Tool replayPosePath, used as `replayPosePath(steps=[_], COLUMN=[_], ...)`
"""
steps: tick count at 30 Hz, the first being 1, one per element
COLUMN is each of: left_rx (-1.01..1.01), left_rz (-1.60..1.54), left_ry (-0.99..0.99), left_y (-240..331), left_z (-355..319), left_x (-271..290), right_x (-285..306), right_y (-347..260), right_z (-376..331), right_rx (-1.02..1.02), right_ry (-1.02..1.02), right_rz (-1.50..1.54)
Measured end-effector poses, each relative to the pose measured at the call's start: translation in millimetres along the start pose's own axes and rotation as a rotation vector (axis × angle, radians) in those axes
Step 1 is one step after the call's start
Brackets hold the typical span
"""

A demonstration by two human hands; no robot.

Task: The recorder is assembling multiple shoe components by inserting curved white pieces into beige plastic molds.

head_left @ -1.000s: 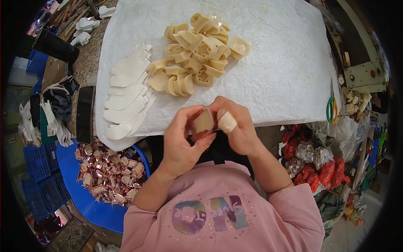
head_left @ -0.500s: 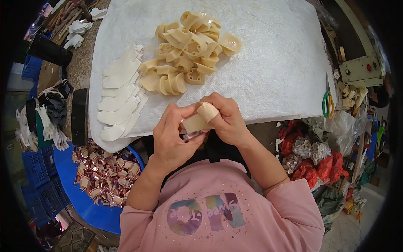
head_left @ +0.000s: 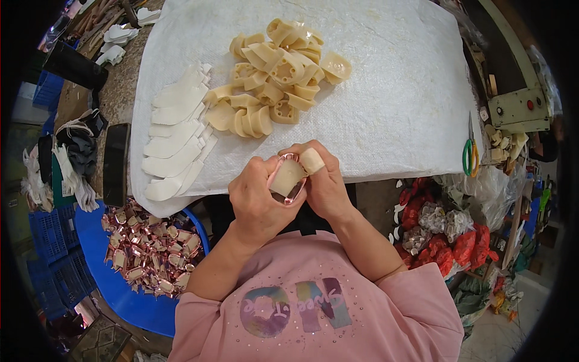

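Just off the table's near edge, my left hand and my right hand are both closed around a small shiny rose-gold piece. It has a rounded metallic rim and a flat beige face turned up; its underside is hidden by my fingers. A beige cover wraps my right thumb tip, which presses at the piece's rim. Beyond my hands lies a heap of hollow beige curved moulded pieces. To its left, white curved flat cutouts overlap in a fanned row.
A white woven sheet covers the table. At lower left, a blue basin holds many rose-gold pieces. A dark phone lies left of the sheet. Scissors rest at its right edge. Red and clear bags stand at right.
The rose-gold piece has turned in my hands, so its beige face and metallic rim now face up. Both hands have shifted slightly right. The heap and the cutouts keep their arrangement.
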State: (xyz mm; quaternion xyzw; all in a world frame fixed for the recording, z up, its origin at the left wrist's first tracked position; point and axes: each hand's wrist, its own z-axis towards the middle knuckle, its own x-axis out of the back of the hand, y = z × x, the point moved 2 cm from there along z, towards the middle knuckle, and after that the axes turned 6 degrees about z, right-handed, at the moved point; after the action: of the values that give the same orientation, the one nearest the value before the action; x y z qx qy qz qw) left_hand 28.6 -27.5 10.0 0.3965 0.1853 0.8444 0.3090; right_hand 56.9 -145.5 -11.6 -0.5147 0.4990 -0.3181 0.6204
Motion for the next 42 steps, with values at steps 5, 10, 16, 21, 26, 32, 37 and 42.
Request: replayPosePath(steps=[5, 10, 16, 21, 26, 32, 37, 42], left_rx=[0.034, -0.023, -0.03, 0.03, 0.231, 0.499, 0.745, 0.502], left_rz=[-0.006, 0.088, 0.126, 0.123, 0.267, 0.954, 1.512, 0.818], left_ry=[0.052, 0.142, 0.123, 0.167, 0.181, 0.379, 0.477, 0.409], left_y=[3.2, -5.4, -22.6, -41.0, -78.6, -141.0, -147.9, -124.0], left_z=[-2.5, -8.3, -14.5, -22.8, -44.7, -111.9, -127.6, -61.5], left_x=[4.2, -0.2, 7.4, 32.6, 86.4, 204.9, 253.7, 192.5], right_x=[-9.1, -7.2, -13.5, -14.0, -28.0, -63.2, -91.4, -108.4], right_y=[0.0, -2.0, 1.7, -1.2, -15.7, -17.7, -17.8, -18.9], right_z=[-7.9, -3.1, 3.9, 18.4, 36.7, 58.7, 69.7, 107.3], right_rx=[-0.117, 0.018, 0.108, 0.034, 0.172, 0.408, 0.591, 0.657], right_ry=[-0.093, -0.067, -0.062, -0.153, -0.295, -0.398, -0.396, -0.358], right_rz=[0.637, -0.138, -0.409, -0.077, -0.191, -0.655, -0.913, -1.006])
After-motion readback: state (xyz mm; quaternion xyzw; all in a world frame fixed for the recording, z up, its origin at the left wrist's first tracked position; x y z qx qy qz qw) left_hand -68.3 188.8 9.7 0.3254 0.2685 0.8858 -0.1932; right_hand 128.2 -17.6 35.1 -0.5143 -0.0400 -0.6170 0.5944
